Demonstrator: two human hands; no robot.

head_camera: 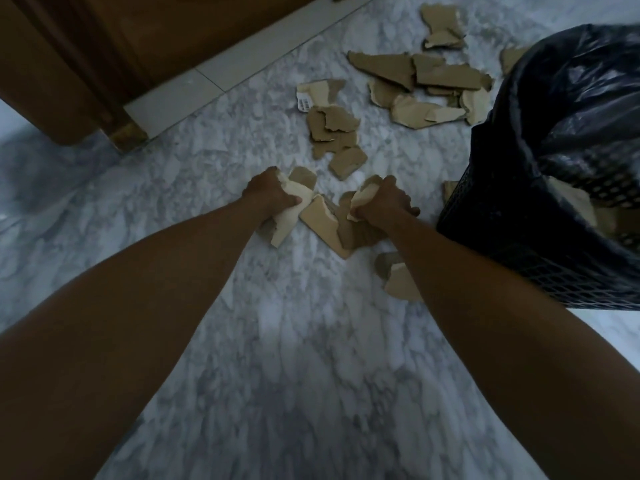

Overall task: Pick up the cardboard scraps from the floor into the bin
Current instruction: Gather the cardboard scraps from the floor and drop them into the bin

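Both hands are down on the marble floor (pixel 311 341) mid-frame, each with a fistful. The left hand (pixel 268 197) has its fingers curled tight round a pale cardboard scrap (pixel 289 216), and the right hand (pixel 386 202) is clamped on another scrap (pixel 363 197). More loose cardboard scraps (pixel 334 136) trail off toward the upper right. The black mesh bin (pixel 540 244) with its black bag liner (pixel 581 98) sits at the right edge, just beside the right hand. Wooden door frame (pixel 69 64) upper left.

Indoors, looks like a home: grey-white marbled floor tiles (pixel 284 341), pale skirting strip (pixel 221 77) along a brown wooden door (pixel 104 46), black mesh bin (pixel 540 244) lined with a dark plastic bag (pixel 588 98).
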